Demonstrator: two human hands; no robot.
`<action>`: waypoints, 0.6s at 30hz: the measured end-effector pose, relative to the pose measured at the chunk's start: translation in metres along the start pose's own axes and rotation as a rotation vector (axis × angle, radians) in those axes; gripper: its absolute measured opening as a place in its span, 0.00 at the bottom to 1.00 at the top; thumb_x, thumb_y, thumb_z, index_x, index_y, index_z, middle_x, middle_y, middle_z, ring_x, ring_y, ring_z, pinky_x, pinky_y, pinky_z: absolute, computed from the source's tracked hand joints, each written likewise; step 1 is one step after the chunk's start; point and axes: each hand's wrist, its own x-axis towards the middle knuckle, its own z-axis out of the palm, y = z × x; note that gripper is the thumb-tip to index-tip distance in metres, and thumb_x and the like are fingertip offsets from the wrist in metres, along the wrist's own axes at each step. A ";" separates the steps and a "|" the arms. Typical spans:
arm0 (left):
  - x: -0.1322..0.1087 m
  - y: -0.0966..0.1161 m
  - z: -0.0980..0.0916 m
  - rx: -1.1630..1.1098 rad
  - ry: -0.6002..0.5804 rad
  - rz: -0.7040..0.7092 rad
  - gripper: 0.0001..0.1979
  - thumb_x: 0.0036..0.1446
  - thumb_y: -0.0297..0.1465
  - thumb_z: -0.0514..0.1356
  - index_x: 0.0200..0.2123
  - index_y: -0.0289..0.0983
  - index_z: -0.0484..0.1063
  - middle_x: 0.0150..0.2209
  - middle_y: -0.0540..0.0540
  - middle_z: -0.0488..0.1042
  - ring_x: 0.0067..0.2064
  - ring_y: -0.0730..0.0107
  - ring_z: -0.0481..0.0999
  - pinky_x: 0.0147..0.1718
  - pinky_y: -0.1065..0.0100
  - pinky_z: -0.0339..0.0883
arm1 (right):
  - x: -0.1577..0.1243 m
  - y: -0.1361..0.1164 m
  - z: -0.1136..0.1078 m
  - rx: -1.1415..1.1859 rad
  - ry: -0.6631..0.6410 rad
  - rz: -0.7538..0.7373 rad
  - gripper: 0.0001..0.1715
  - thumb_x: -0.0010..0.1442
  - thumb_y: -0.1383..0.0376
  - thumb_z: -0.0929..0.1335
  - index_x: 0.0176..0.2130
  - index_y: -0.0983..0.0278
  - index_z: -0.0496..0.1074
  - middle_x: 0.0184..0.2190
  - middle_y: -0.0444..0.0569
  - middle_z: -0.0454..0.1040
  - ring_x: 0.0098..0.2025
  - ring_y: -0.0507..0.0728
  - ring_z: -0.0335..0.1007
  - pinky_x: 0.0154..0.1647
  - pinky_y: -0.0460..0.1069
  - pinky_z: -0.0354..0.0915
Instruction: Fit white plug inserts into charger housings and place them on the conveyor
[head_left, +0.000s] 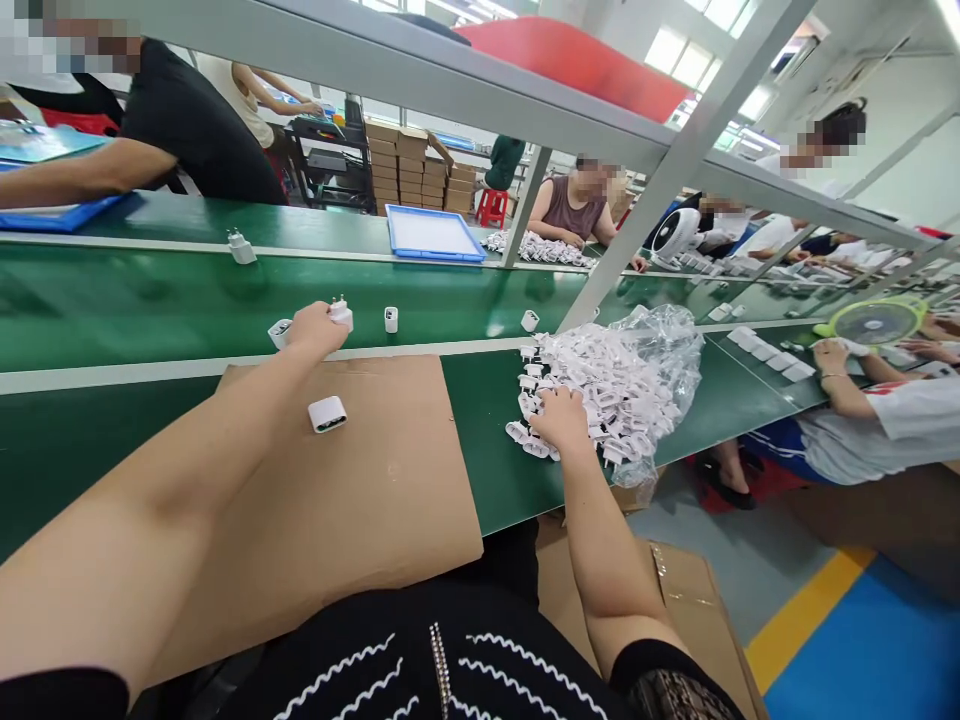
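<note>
1 clear plastic bag (686,345) in the head view lies spread at the right of the bench, white plug pieces (626,385) heaped against it and partly inside. The right hand (561,418) touches the heap's near left edge, fingers bent; whether it grips a piece, I cannot tell. The left hand (316,330) pinches 1 white charger (342,315) above the green belt (457,310). Beyond, a blue-rimmed tray (439,257) holds something white and flat.
</note>
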 end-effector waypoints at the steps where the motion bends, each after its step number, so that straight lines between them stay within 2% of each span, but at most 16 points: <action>1: 0.008 -0.007 -0.002 0.035 -0.003 -0.019 0.16 0.52 0.33 0.65 0.44 0.33 0.72 0.44 0.41 0.76 0.44 0.58 0.73 0.41 0.65 0.61 | 0.001 0.003 0.002 0.019 0.028 -0.007 0.26 0.54 0.64 0.69 0.53 0.65 0.75 0.53 0.64 0.68 0.56 0.75 0.59 0.47 0.60 0.63; 4: 0.017 -0.019 -0.007 0.092 -0.038 -0.013 0.16 0.56 0.35 0.63 0.43 0.29 0.71 0.45 0.41 0.75 0.48 0.58 0.71 0.45 0.64 0.62 | 0.002 0.012 0.007 0.067 0.101 -0.025 0.27 0.52 0.66 0.70 0.53 0.63 0.77 0.51 0.61 0.68 0.56 0.73 0.60 0.47 0.58 0.62; 7: 0.008 -0.022 -0.011 0.105 -0.047 0.029 0.24 0.55 0.37 0.65 0.48 0.23 0.69 0.51 0.35 0.73 0.57 0.49 0.66 0.54 0.56 0.61 | 0.004 0.018 0.013 0.126 0.156 -0.032 0.24 0.52 0.71 0.67 0.49 0.62 0.78 0.47 0.56 0.70 0.51 0.67 0.66 0.46 0.54 0.63; 8: 0.003 -0.024 -0.012 0.112 -0.009 0.052 0.29 0.54 0.37 0.66 0.52 0.22 0.66 0.57 0.33 0.69 0.62 0.45 0.61 0.58 0.52 0.58 | 0.004 0.020 0.014 0.153 0.175 -0.036 0.24 0.52 0.72 0.65 0.48 0.62 0.78 0.46 0.55 0.71 0.48 0.65 0.67 0.45 0.54 0.63; 10: -0.005 -0.031 -0.017 0.096 0.152 0.123 0.41 0.54 0.38 0.68 0.63 0.21 0.56 0.69 0.31 0.54 0.67 0.43 0.51 0.63 0.49 0.53 | 0.004 0.022 0.016 0.220 0.217 -0.056 0.25 0.53 0.74 0.63 0.47 0.63 0.78 0.44 0.54 0.71 0.45 0.62 0.69 0.45 0.53 0.63; 11: -0.008 -0.037 -0.020 0.068 0.245 0.143 0.47 0.54 0.40 0.68 0.67 0.22 0.50 0.71 0.32 0.47 0.68 0.45 0.49 0.63 0.50 0.54 | 0.004 0.022 0.016 0.260 0.237 -0.069 0.25 0.54 0.74 0.62 0.47 0.64 0.78 0.44 0.54 0.71 0.45 0.62 0.69 0.47 0.53 0.64; 12: -0.009 -0.046 -0.023 0.037 0.317 0.136 0.51 0.54 0.42 0.69 0.68 0.22 0.46 0.72 0.32 0.45 0.67 0.49 0.52 0.61 0.53 0.57 | 0.003 0.020 0.015 0.306 0.255 -0.083 0.24 0.55 0.73 0.62 0.47 0.64 0.78 0.44 0.54 0.72 0.47 0.63 0.70 0.49 0.54 0.64; 13: -0.008 -0.057 -0.027 0.015 0.346 0.084 0.52 0.53 0.42 0.69 0.68 0.22 0.46 0.71 0.32 0.49 0.64 0.53 0.57 0.58 0.56 0.61 | 0.001 0.018 0.013 0.361 0.276 -0.090 0.22 0.56 0.72 0.62 0.46 0.64 0.78 0.44 0.55 0.72 0.48 0.63 0.69 0.51 0.55 0.65; 14: -0.006 -0.068 -0.030 0.008 0.323 -0.003 0.50 0.52 0.42 0.70 0.67 0.21 0.50 0.68 0.32 0.56 0.59 0.57 0.62 0.55 0.58 0.65 | 0.000 0.014 0.011 0.432 0.299 -0.092 0.20 0.57 0.70 0.62 0.46 0.63 0.78 0.44 0.55 0.73 0.50 0.64 0.69 0.53 0.56 0.65; 16: 0.002 -0.091 -0.037 0.036 0.194 -0.200 0.38 0.53 0.40 0.69 0.60 0.23 0.63 0.57 0.37 0.70 0.48 0.63 0.68 0.49 0.61 0.68 | -0.004 0.000 0.003 0.659 0.321 -0.086 0.17 0.59 0.65 0.65 0.45 0.62 0.77 0.44 0.54 0.75 0.51 0.64 0.70 0.54 0.57 0.66; 18: 0.009 -0.102 -0.042 0.062 0.139 -0.292 0.26 0.58 0.39 0.66 0.53 0.27 0.71 0.50 0.41 0.75 0.41 0.67 0.68 0.46 0.62 0.70 | -0.006 -0.018 -0.005 1.014 0.266 -0.084 0.15 0.57 0.59 0.69 0.45 0.59 0.76 0.46 0.52 0.77 0.49 0.63 0.72 0.51 0.56 0.68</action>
